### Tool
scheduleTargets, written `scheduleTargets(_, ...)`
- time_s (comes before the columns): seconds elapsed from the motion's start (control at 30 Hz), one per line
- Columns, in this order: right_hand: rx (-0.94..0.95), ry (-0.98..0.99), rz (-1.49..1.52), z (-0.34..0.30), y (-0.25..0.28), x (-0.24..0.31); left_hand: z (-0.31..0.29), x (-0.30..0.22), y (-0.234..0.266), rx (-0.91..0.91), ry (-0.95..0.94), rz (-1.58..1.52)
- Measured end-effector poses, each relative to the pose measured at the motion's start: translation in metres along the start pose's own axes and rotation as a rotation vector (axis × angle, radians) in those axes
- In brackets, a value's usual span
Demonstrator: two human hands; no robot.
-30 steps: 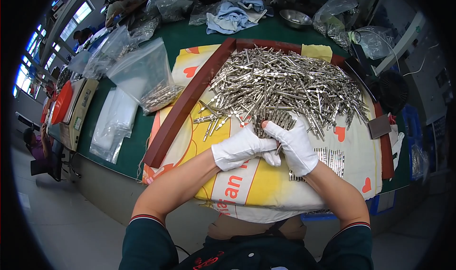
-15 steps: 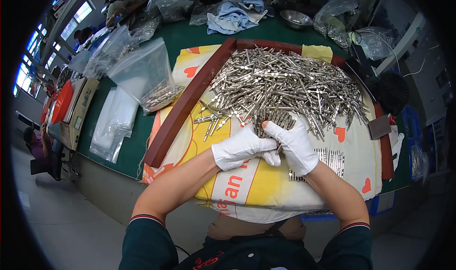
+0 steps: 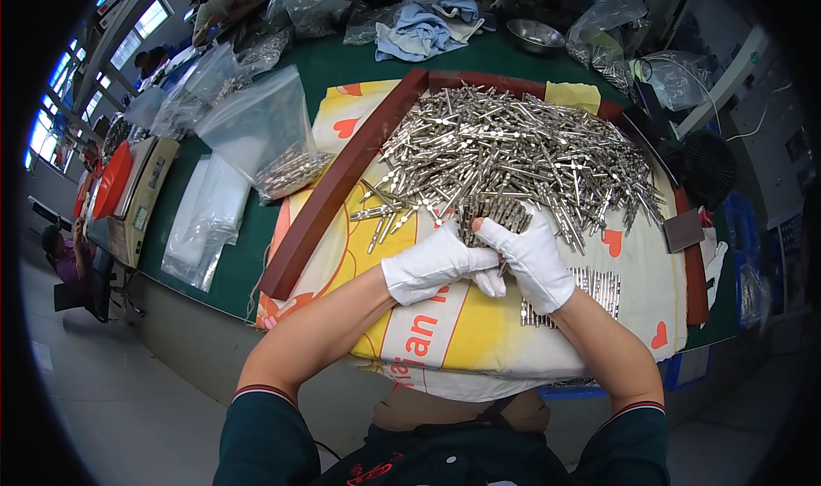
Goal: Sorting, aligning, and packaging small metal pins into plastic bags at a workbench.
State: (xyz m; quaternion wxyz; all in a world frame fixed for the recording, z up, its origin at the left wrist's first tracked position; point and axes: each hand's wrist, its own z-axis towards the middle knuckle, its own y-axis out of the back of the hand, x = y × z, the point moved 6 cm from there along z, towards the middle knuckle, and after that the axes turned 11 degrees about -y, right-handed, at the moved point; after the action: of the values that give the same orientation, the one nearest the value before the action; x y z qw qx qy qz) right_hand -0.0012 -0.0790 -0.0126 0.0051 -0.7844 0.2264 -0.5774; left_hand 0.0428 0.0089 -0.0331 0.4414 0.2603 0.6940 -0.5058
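Both my hands wear white gloves and meet over the cloth in front of a heap of slim silvery metal pins (image 3: 513, 144). My left hand (image 3: 436, 265) is closed around the lower left of a bundle of the same metal pins (image 3: 494, 216). From the right, my right hand (image 3: 534, 259) grips that bundle, its bare thumb tip lying across the front. The palms hide the bundle's lower ends. Beside my right wrist, a neat row of metal pins (image 3: 607, 294) lies on the cloth, partly covered by my forearm.
Dark red wooden bars (image 3: 342, 186) frame the heap on a patterned cloth (image 3: 479, 340). Plastic bags of parts (image 3: 286, 169) and a scale with a red tray (image 3: 113, 182) stand left. A metal bowl (image 3: 534, 34) and blue rags (image 3: 423, 34) lie at the back. Other people sit far left.
Almost nothing differs. Both hands stay closed on the bundle in the same spot, and the view has shifted very slightly.
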Motion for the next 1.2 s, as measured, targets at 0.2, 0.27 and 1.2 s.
scheduleTargets(0.2, 0.006, -0.001, -0.015, 0.000, 0.001, 0.001, 0.000, 0.001, 0.000, 0.008, 0.002, -0.035)
scheduleTargets(0.27, 0.012, -0.010, -0.015, 0.000, 0.000, 0.001, 0.000, 0.001, 0.001, 0.006, 0.001, -0.033)
scheduleTargets(1.2, -0.269, 1.000, -1.322, -0.053, -0.041, 0.045, -0.019, -0.003, -0.007, 0.006, -0.395, 0.538)
